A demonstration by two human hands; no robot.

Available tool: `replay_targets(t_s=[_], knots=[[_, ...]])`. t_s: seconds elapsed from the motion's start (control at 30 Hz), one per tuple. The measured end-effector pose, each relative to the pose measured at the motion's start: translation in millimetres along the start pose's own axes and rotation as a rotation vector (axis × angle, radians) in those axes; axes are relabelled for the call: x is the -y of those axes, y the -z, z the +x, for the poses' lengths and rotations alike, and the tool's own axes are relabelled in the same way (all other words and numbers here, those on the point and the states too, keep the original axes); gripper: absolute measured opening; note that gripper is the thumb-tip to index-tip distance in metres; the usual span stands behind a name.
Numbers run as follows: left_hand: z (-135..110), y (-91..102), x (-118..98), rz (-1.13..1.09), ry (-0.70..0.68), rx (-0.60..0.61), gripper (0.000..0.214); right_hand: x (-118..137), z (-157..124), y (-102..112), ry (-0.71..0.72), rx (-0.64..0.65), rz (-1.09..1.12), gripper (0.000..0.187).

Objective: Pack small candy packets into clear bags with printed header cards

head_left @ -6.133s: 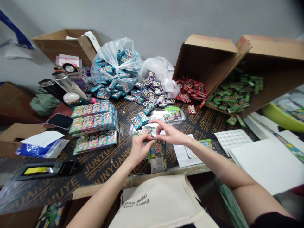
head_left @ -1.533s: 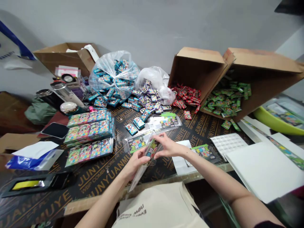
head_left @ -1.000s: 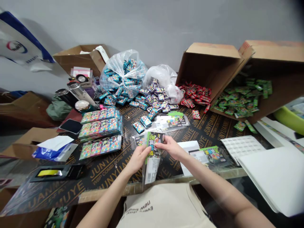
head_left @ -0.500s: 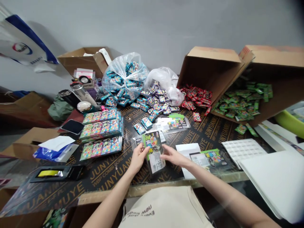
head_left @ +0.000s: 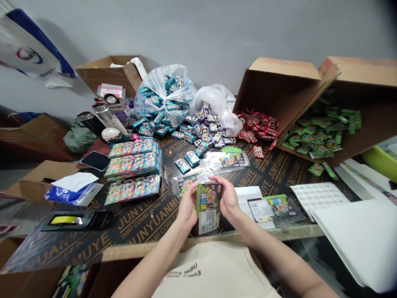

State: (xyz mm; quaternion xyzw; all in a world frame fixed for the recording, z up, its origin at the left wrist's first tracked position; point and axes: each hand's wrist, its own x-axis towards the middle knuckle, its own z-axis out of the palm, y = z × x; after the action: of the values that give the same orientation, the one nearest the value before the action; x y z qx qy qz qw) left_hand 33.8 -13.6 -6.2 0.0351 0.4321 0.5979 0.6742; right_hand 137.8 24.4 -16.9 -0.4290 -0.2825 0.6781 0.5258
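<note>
Grey plain wall behind; tabletop (head_left: pixel 145 215) is a black board with repeated gold lettering, crowded.

Far left: white-and-blue banner (head_left: pixel 29 56) on the wall, open cardboard box (head_left: pixel 105 72) at the back, two metal flasks (head_left: pixel 101 118) lying tilted before it. Near left edge: black tray (head_left: pixel 76 219) with a yellow strip, white-and-blue pouch (head_left: pixel 72 188) behind it.

Left of centre: stacked colourful packs (head_left: pixel 133 169) in three rows.

Back centre: clear bag of blue packets (head_left: pixel 164 97); just beside it a second clear bag (head_left: pixel 215 101), with purple packets (head_left: pixel 204 132) spilling onto the board.

Centre, at the near edge: card pack (head_left: pixel 209 203) in a clear sleeve, green-topped, held upright just above the tabletop. Left hand (head_left: pixel 187 207): grip closed on the pack's left edge. Right hand (head_left: pixel 230 198): grip closed on its right edge and top corner. Cream tote bag (head_left: pixel 211 273) sits below the edge.

Right of centre: tipped carton (head_left: pixel 279 82) spilling red packets (head_left: pixel 259 126); next carton (head_left: pixel 366 82) spilling green packets (head_left: pixel 322 132).

Far right: white sheets (head_left: pixel 356 236).
</note>
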Motion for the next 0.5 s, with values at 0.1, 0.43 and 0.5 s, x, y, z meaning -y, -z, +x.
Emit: replay_targets(t_s=[0.1, 0.43, 0.5], knots=[[2.7, 3.8, -14.0, 0.138, -0.015, 0.030, 0.019, 6.6, -1.2, 5.3, -0.105, 0.097, -0.006, 0.017], [-18.9, 4.8, -38.9, 0.976, -0.652, 0.161, 0.011, 27.3, -6.9, 33.3, 0.284, 0.330, -0.518, 0.015], [-16.5, 5.5, -41.6, 0.992, -0.599, 0.146, 0.016, 29.9, -8.1, 33.9, 0.236, 0.355, -0.509, 0.017]])
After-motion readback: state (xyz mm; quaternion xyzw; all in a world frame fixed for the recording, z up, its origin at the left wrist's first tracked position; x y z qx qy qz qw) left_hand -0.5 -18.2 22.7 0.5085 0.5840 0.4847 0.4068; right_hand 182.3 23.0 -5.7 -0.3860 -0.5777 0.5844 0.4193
